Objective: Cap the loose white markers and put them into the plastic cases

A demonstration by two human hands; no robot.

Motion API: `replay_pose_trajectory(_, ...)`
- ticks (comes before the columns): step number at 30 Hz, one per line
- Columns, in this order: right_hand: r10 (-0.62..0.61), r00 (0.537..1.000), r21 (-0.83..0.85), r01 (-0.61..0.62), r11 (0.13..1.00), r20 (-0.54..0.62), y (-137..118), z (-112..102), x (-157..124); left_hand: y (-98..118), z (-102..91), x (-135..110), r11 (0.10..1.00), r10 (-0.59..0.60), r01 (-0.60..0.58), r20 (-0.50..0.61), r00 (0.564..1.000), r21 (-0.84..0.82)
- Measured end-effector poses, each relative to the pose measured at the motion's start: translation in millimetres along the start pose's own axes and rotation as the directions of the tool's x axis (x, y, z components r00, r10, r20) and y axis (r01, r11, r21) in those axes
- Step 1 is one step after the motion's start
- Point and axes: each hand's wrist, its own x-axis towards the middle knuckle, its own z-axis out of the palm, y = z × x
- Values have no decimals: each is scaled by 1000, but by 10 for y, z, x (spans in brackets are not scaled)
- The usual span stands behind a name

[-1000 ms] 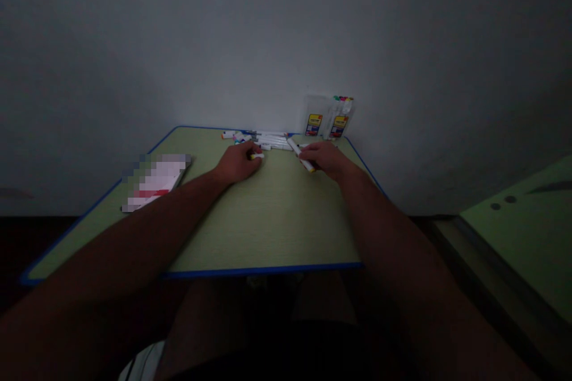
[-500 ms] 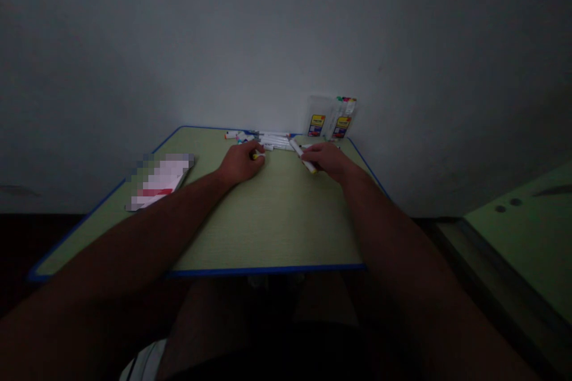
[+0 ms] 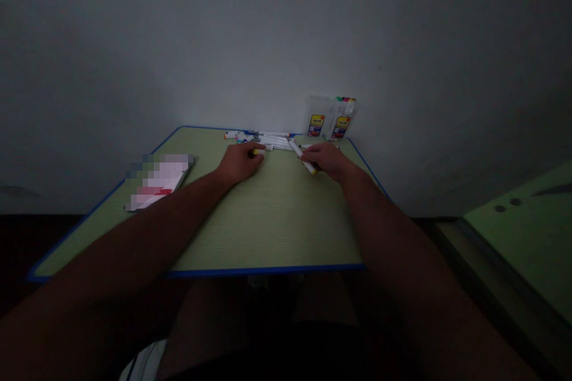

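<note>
Between the fingertips of my left hand is a small white and yellow marker cap, partly covered by the fingers. My right hand is closed around a white marker. This marker slants over the table, one end toward the wall and its yellow end toward me. Just beyond both hands, several white markers lie in a loose group along the table's back edge. An orange-ended marker is at the left of that group.
Two clear plastic marker cases stand against the wall at the back right; the right one has coloured caps at its top. A flat item, pixelated over, lies on the left of the blue-edged table.
The cap in my left hand has turned slightly and the left fingers have shifted a little. My right hand and its marker stay almost in the same place.
</note>
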Motion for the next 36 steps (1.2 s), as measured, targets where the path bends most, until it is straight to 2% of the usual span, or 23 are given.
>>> replay_pose_trajectory(5,-7,1000,-3,7,1000,-1,32,0,26,8,-17,5,999,-36,36,18,999,7)
replay_pose_trajectory(10,-10,1000,-48,9,999,-5,45,-3,40,0,-2,3,1000,-19,19,3,1000,11)
replay_pose_trajectory(18,-15,1000,-15,15,1000,3,45,4,47,39,-15,-11,1000,-4,4,-2,1000,21)
replay_pose_trajectory(30,-76,997,-161,74,984,-9,148,-31,120,28,-11,-6,1000,1,-1,-35,999,-14)
replay_pose_trajectory(36,-88,995,-247,75,966,-42,127,-38,102,-68,4,45,992,-39,31,-61,997,-126)
